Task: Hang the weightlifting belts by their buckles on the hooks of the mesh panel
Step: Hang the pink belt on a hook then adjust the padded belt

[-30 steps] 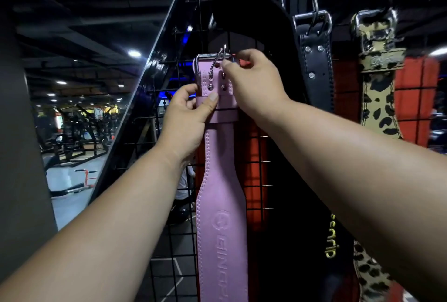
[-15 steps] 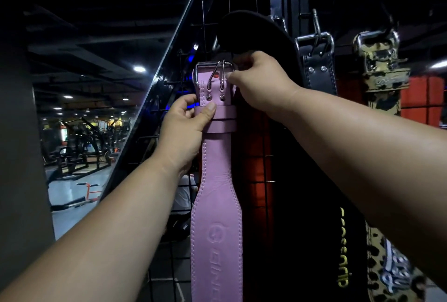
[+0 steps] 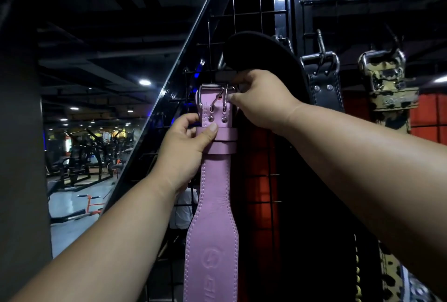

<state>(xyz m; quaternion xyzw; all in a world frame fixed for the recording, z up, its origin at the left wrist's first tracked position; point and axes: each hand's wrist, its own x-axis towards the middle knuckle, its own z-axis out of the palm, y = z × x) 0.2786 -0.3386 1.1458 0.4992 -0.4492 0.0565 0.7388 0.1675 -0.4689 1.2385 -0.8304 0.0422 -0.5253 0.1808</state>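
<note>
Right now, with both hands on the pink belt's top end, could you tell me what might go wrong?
1. The hook is not visible behind the pink belt's buckle; if the buckle isn't seated, releasing the right hand could drop it.
2. The wide black belt hangs just above and could be knocked loose.
3. The left hand may tug the belt askew.

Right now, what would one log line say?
left hand grips pink belt | right hand pinches buckle | at mesh panel

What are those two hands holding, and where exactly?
Both hold the pink belt: the left hand grips it at the loop just under the buckle, and the right hand pinches the buckle's right side.
</note>
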